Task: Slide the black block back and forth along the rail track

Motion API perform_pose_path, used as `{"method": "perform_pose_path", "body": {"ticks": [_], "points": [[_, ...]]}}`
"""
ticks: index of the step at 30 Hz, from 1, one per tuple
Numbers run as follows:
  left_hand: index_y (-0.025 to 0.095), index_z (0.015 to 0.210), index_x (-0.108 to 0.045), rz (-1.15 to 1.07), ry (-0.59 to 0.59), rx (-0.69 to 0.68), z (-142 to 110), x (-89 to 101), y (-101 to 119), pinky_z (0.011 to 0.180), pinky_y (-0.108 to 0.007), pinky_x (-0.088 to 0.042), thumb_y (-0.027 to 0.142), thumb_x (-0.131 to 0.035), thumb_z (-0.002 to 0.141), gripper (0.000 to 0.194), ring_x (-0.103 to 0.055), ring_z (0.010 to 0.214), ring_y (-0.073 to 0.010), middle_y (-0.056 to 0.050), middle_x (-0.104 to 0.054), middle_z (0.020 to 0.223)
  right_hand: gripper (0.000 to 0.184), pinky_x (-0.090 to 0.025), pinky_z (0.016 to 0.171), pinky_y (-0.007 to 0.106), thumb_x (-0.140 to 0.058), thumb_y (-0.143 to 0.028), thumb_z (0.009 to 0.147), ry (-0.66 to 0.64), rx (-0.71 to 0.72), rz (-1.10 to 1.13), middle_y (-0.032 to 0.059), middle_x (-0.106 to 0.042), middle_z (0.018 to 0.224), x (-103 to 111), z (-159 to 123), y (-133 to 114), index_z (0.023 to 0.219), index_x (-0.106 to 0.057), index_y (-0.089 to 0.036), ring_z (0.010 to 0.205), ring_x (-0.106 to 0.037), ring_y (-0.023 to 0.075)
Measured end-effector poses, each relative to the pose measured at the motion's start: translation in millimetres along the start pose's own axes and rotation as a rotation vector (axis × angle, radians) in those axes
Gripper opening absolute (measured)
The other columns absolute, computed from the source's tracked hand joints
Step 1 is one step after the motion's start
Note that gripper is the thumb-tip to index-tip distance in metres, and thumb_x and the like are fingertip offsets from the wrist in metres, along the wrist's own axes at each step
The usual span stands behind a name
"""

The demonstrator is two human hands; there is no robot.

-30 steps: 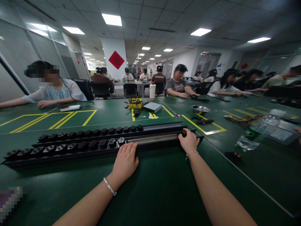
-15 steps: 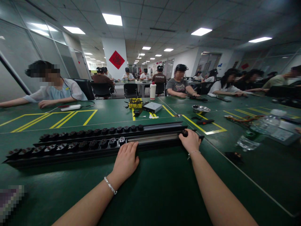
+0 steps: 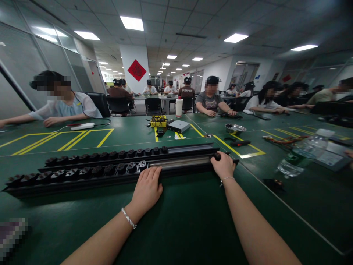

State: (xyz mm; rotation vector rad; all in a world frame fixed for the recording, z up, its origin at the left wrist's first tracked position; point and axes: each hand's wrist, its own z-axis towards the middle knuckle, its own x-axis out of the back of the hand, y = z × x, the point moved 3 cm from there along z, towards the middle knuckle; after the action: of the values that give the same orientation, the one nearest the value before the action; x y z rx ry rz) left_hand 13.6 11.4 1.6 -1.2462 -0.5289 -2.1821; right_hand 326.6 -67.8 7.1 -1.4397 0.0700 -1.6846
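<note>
In front of me lies a long black power strip housing (image 3: 110, 183), angled across the table. Its left part carries a row of black socket modules (image 3: 97, 170); a bare metal channel (image 3: 182, 162) shows on the right. My left hand (image 3: 147, 186) grips the near edge by the last sockets, fingers over the rim and thumb on the near side. At the right end, my right hand (image 3: 224, 166) is closed round a small black piece (image 3: 217, 156), probably a socket module, partly hidden by the fingers. Behind lies a second similar strip (image 3: 190, 148).
Beyond the strips sit a grey metal box (image 3: 178, 126), a yellow block with black cables (image 3: 159, 121), a white bottle (image 3: 179, 106) and a metal bowl (image 3: 235, 128). To the right are a black-red tool (image 3: 240, 143) and a clear water bottle (image 3: 300, 154). Several people sit around.
My right hand has shifted very slightly right with the black piece. My left hand stays on the strip. Across the table, a person's hands have moved a little.
</note>
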Motion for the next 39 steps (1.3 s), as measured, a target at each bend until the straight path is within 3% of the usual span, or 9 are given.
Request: {"method": "perform_pose_path", "body": {"ticks": [26,32,39], "points": [[0.016,0.129,-0.047,0.004,0.004,-0.006,0.3,0.8,0.2,0.103,-0.044,-0.037,0.019,-0.050,0.078,0.051,-0.049,0.116,-0.0260,-0.011,-0.057,0.123,0.045,-0.023,0.105,0.054,-0.045,-0.036,0.078,-0.024,-0.041,-0.019,0.0095,-0.054,0.124,2.8,1.0,1.4,0.120,-0.056,-0.023,0.121,-0.042,0.0273],[0.016,0.129,-0.047,-0.004,0.002,-0.008,0.3,1.4,0.5,0.103,-0.045,-0.037,0.019,-0.050,0.078,0.051,-0.050,0.116,-0.0264,-0.011,-0.057,0.123,0.047,-0.030,0.101,0.049,-0.045,-0.038,0.077,-0.033,-0.020,-0.011,0.0086,-0.056,0.122,4.0,1.7,3.7,0.120,-0.055,-0.024,0.119,-0.044,0.0272],[0.015,0.128,-0.047,-0.008,0.007,-0.005,0.2,1.5,0.6,0.103,-0.044,-0.037,0.018,-0.051,0.077,0.051,-0.049,0.115,-0.0262,-0.011,-0.057,0.122,0.045,-0.028,0.104,0.048,-0.045,-0.044,0.077,-0.046,0.037,-0.070,0.0039,-0.050,0.134,6.6,4.7,8.4,0.115,-0.059,-0.025,0.125,-0.037,0.0260]]}}
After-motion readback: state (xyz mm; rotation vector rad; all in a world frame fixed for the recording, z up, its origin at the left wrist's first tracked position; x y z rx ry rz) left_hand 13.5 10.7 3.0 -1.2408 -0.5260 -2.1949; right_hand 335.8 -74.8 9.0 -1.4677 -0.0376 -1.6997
